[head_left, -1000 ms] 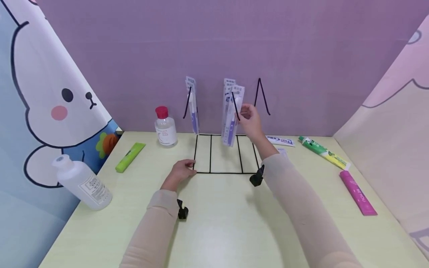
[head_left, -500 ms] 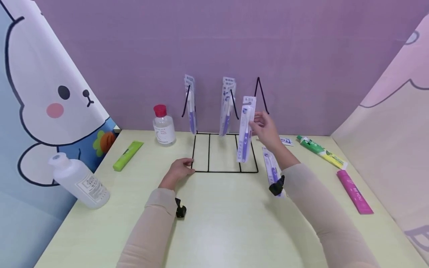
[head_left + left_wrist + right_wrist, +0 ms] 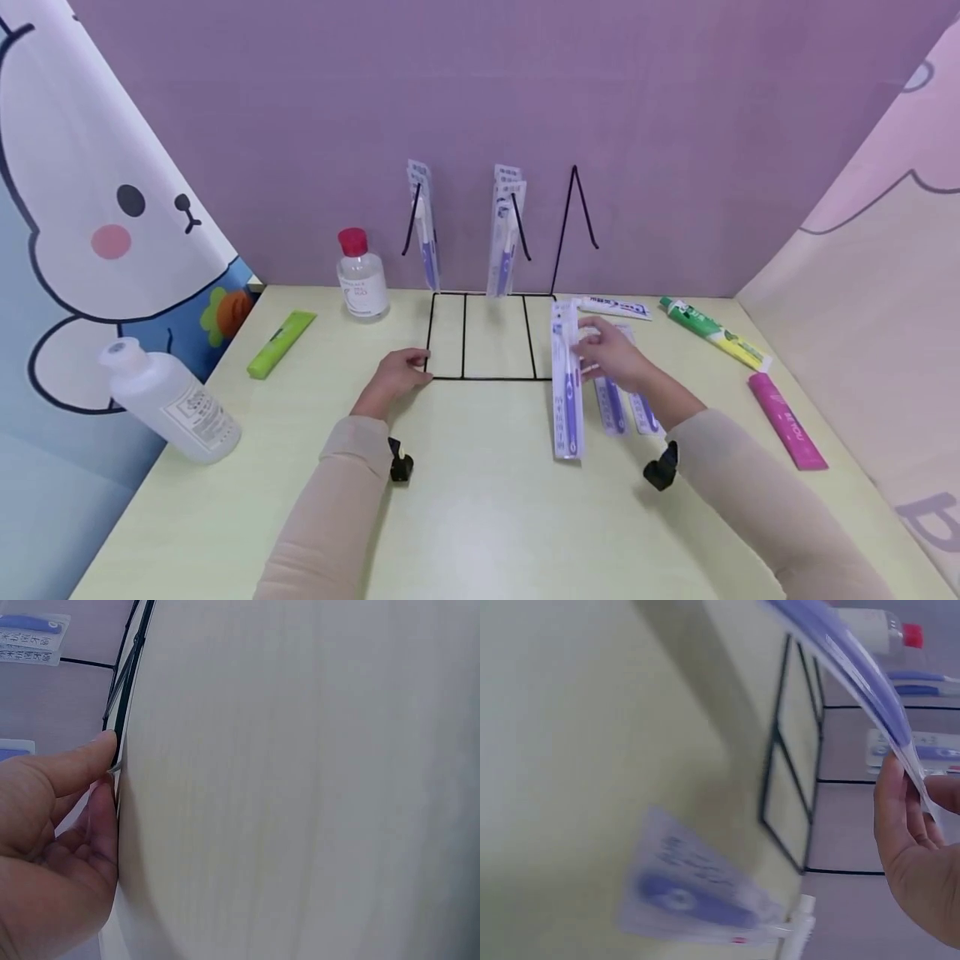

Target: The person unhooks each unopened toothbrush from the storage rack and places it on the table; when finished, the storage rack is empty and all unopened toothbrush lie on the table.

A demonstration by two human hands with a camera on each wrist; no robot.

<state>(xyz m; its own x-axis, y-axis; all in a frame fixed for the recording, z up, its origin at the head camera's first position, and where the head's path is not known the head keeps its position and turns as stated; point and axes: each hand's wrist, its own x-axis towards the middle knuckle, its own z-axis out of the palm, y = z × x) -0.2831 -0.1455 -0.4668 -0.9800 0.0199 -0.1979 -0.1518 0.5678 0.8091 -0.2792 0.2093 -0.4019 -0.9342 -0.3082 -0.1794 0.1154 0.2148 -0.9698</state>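
Note:
My left hand (image 3: pixel 393 381) pinches the front left corner of a black wire rack (image 3: pixel 491 379); in the left wrist view, thumb and fingers close on its wire. My right hand (image 3: pixel 618 357) holds a packaged toothbrush (image 3: pixel 568 396) by its edge, upright, at the rack's right front corner. Two more packaged toothbrushes, one nearer (image 3: pixel 613 410) and one farther right (image 3: pixel 645 414), lie on the table, partly hidden by that hand. Packaged toothbrushes hang from the rack's left hook (image 3: pixel 411 221) and middle hook (image 3: pixel 521 227). Its right hook (image 3: pixel 587 210) carries nothing.
At the left stand a red-capped clear bottle (image 3: pixel 363 287) and a tilted-looking white bottle (image 3: pixel 176 408), with a lime tube (image 3: pixel 281 344) between them. On the right lie a white toothpaste tube (image 3: pixel 615 307), a green-and-yellow tube (image 3: pixel 716 333) and a pink tube (image 3: pixel 787 422).
My right hand has taken a packaged toothbrush off the middle hook and brought it down, rightward and nearer. My left hand keeps its grip on the rack.

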